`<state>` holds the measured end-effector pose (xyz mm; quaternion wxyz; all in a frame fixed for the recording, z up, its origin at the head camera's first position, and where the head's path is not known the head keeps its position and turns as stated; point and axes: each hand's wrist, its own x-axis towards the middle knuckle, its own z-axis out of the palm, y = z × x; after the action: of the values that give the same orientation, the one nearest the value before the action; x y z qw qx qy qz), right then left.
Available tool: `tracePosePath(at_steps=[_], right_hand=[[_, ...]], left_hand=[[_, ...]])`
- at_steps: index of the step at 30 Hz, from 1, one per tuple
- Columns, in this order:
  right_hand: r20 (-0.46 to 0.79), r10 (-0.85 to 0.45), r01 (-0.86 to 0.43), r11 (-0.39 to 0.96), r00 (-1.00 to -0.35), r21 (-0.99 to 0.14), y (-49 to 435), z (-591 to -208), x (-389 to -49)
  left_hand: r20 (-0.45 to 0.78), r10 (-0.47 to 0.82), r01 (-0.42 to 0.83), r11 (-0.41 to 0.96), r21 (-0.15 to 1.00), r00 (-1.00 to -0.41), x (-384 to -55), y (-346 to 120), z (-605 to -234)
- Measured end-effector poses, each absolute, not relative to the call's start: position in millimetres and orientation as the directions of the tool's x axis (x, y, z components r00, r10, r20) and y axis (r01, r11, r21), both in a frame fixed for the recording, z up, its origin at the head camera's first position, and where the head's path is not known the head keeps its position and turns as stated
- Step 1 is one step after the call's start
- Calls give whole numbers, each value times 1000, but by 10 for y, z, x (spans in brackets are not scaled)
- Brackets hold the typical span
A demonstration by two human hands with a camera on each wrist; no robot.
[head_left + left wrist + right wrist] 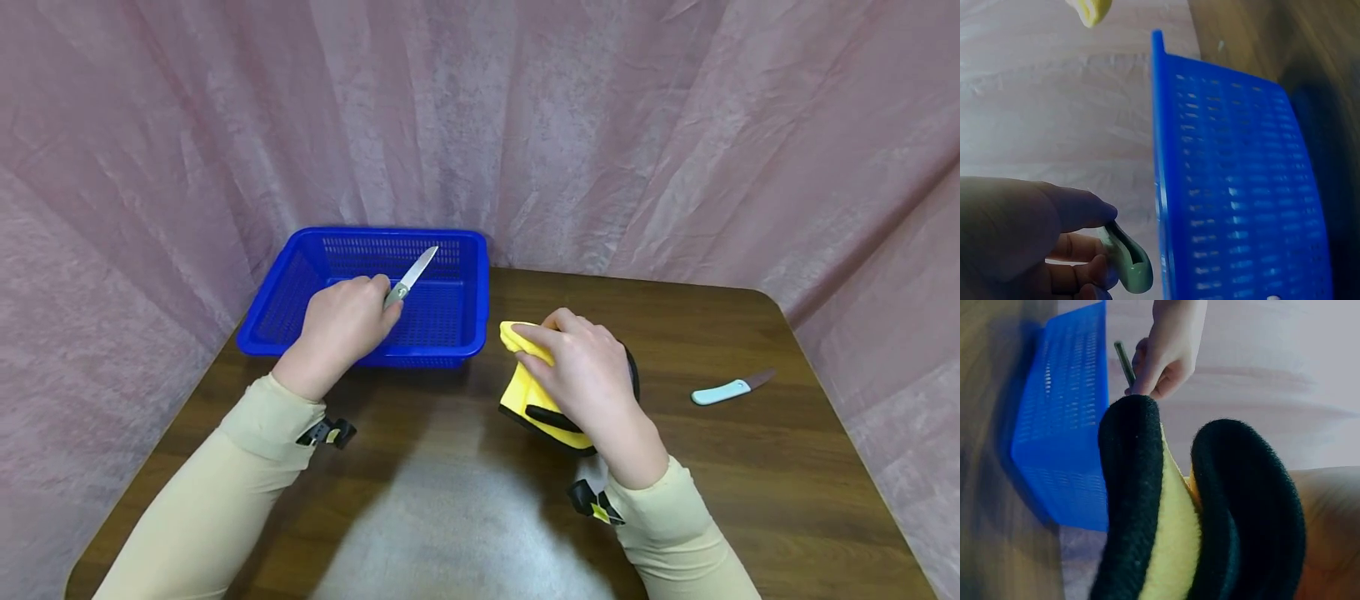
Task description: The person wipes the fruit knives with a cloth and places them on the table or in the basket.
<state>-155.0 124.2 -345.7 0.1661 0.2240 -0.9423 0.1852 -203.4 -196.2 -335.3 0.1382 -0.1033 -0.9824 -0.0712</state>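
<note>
In the head view my left hand (347, 318) grips a small knife (416, 268) over the blue basket, its bare blade pointing up and away to the right. The left wrist view shows the pale green handle (1132, 265), slotted along its edge, between the thumb and curled fingers. My right hand (585, 367) pinches a yellow cloth (534, 385) with black edging, right of the basket and above the table. Folds of black edging (1132, 481) fill much of the right wrist view and hide most of that hand there.
The blue plastic basket (480, 329) with perforated walls stands at the table's back left. A second knife (722, 392), with a light blue handle and dark blade, lies on the wooden table (787, 500) at the right. Pink curtains (570, 133) hang behind.
</note>
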Motion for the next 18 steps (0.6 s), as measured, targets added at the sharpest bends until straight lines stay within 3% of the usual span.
tracePosePath(at_steps=[18], right_hand=[[396, -414, -535, 802, -820, -268, 1154, -3616, -1545]], left_hand=[[94, 111, 121, 986, 111, -989, -2419, -2082, -3531]])
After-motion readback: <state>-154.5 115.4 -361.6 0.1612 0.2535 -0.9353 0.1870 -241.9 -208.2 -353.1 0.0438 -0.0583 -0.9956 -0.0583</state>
